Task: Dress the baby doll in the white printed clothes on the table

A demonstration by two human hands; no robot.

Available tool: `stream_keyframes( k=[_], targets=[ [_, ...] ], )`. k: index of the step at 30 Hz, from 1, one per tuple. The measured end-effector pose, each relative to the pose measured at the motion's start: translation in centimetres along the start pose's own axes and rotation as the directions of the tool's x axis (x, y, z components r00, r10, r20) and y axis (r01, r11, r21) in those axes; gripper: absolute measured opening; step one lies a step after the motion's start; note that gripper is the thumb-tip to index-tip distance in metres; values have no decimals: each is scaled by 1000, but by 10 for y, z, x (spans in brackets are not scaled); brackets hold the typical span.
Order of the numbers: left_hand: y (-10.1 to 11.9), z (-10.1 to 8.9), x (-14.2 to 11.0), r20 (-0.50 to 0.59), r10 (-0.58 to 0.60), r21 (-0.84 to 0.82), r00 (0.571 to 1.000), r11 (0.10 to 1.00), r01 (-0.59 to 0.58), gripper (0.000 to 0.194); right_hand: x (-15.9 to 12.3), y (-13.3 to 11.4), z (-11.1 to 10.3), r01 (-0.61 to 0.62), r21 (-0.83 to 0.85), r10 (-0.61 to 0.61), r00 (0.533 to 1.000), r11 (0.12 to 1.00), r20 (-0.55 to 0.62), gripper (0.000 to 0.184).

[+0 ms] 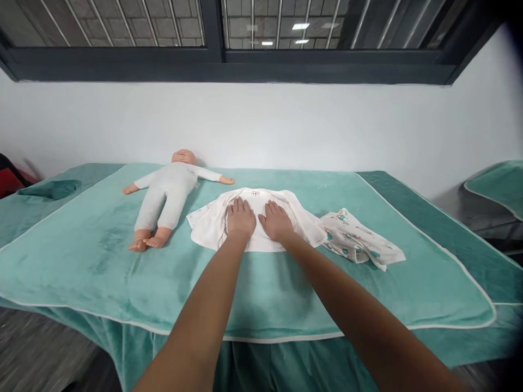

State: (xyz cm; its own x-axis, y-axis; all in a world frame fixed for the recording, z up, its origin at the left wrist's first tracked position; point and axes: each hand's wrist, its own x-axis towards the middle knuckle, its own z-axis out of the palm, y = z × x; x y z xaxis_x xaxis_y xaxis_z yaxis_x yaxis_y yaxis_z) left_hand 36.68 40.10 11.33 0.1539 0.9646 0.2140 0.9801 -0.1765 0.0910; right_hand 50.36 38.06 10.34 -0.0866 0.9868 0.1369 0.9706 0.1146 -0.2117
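A white baby shirt [261,239] lies spread on the green blanket, with a small printed label near its top edge. My left hand [241,218] rests flat on the left half of the shirt, fingers stretched out. Just to its right, my right hand [275,219] is pressed flat on the cloth too, its thumb apart from the fingers. Beside the shirt's right end, a crumpled white baby garment [359,239] with a green and red print touches it or lies very near; its exact kind is unclear.
A baby doll [169,188] in a white body suit lies on its back to the left. The light green blanket [122,283] covers a bed with a darker green cover [461,223]. Behind stands a white wall [261,125] under a barred window [278,27].
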Motion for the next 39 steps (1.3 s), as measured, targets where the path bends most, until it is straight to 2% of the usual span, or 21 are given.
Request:
stream_keyframes(
  k=[6,10,14,20,25,31,39],
  targets=[
    [-8,1,13,56,247,-13,967,969,-247,58,30,-4,1,-59,28,59,998,998,-10,64],
    [-16,5,27,103,310,-45,945,951,-307,59,48,-5,0,-35,45,35,999,998,-5,61],
    [-19,8,42,125,240,-66,963,970,-233,61,62,-4,3,8,68,-9,1000,998,12,61],
    [-17,11,59,129,95,-76,987,993,-86,66,69,-2,9,-17,111,17,1000,994,2,64],
    [-16,13,64,133,61,-79,989,996,-51,66,71,-2,9,-29,122,27,999,992,21,64],
    [-17,12,58,113,66,-73,991,996,-58,65,67,-6,6,-40,124,35,999,992,37,65],
    [-17,5,31,111,68,-47,991,997,-63,66,45,-9,1,-51,116,47,998,992,42,69]
  ],
)
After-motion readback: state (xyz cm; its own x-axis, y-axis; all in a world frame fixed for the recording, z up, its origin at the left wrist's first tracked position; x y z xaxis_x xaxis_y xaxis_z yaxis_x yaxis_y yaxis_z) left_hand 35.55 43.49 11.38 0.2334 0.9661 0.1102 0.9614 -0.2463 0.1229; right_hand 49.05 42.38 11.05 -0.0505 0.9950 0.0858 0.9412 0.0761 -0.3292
